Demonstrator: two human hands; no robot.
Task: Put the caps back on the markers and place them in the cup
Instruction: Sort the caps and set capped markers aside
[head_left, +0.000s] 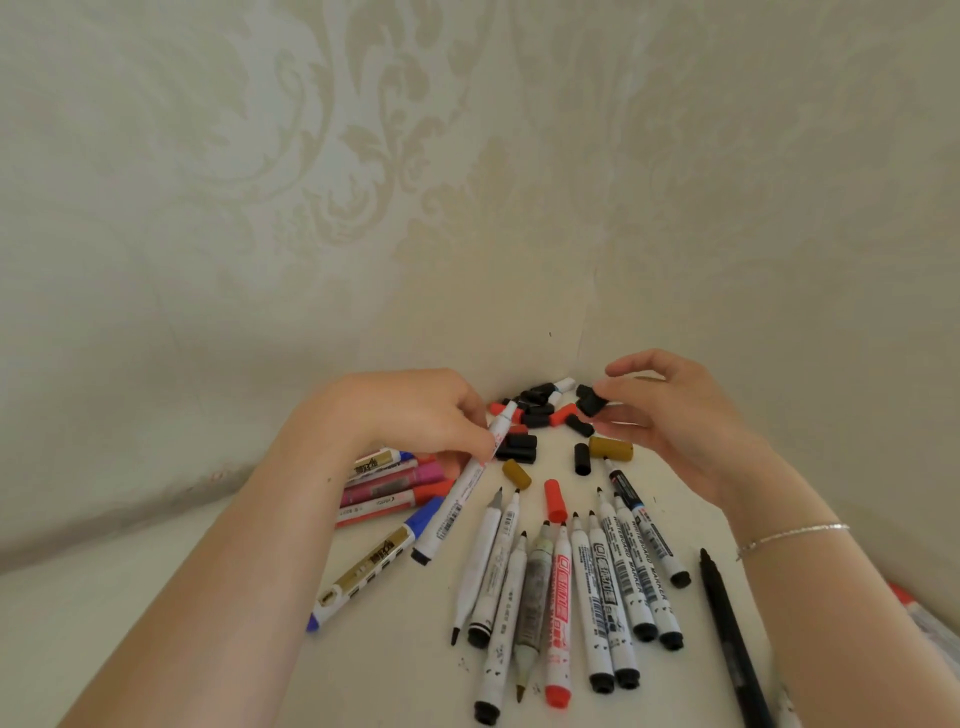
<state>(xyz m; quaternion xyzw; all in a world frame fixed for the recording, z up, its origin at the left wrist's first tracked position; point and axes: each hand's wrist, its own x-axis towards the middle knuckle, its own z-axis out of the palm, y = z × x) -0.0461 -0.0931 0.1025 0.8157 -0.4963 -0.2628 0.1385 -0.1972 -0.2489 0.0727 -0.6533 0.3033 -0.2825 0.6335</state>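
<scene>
Black cap (591, 401) pinched by right hand (670, 415) (left hand (415, 415) grips marker (462, 488)).

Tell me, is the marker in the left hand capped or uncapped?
Capped: the marker that the left hand grips wears a red cap at its far end.

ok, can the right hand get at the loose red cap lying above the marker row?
Probably yes: the red cap lies in the open near the right hand. But that hand already pinches a black cap.

White table (156, 597), scattered markers (597, 597), caps (540, 410)
</scene>
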